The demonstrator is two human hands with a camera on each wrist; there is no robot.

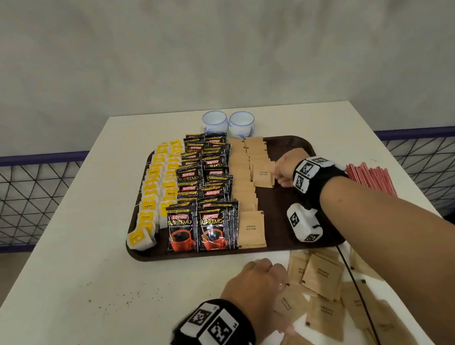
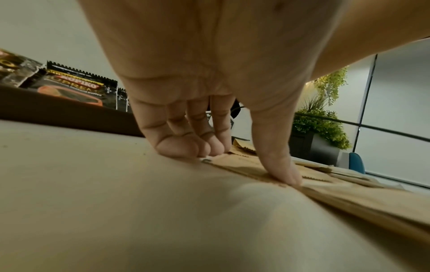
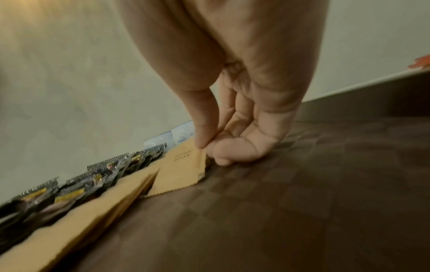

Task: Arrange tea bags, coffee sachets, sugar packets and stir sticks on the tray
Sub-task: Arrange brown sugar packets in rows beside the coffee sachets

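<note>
a white table (image 1: 65, 309) is seen, bearing a dark tray (image 1: 289, 146). on the tray, yellow tea bags (image 1: 154, 193) fill the left rows, black coffee sachets (image 1: 208, 186) the middle rows, and brown sugar packets (image 1: 244, 187) two rows to the right; the second sugar row reaches only about halfway toward the near edge. the right part of the tray is bare.

the right hand (image 1: 285, 170) is curled at the near end of that short row, and a sugar packet (image 3: 181, 171) is pinched at its edge between thumb and forefinger, already lying partly on the row. the left hand (image 1: 252, 282) is on the table near the tray's front edge, its fingers and thumb bent down onto a packet of the loose sugar pile (image 1: 323, 275); whether that packet is gripped or only pressed cannot be told.

judgement: the step in hand is the laying of this packet. it is best set overlapping its neighbour evenly, print aligned, and released only when flat, so that the row is not nudged askew.

red stir sticks (image 1: 371, 176) lie on the table right of the tray, not yet placed. two cups (image 1: 228, 123) stand behind the tray. a black cable (image 1: 357, 285) crosses the loose pile and could snag packets as they are lifted.
</note>
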